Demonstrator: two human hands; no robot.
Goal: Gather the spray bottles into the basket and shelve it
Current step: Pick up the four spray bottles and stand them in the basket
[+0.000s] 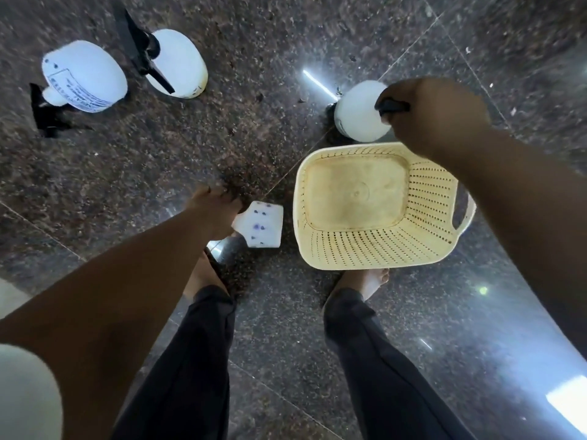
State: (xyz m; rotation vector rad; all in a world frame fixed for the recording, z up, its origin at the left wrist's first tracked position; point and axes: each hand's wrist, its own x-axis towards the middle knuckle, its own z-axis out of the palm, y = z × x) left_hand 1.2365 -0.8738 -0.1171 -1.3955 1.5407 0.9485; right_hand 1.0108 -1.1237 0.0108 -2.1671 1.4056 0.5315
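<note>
The cream perforated basket [378, 206] stood upright and empty on the dark polished floor [222, 138], its handle [465, 215] at the right side. The left hand [216, 214] gripped the neck end of a white spray bottle [262, 228]; its fingers [227, 198] were clamped on that bottle, which lay with its long axis roughly level, base pointing right toward the basket. The right hand [435, 117] was closed around the black trigger head [392, 107] of a second white bottle [359, 114] just beyond the basket's far rim, its axis roughly vertical. Two more bottles remained well apart at upper left: one lying down [84, 76] with its nozzle toward the lower left, one upright [179, 63].
</note>
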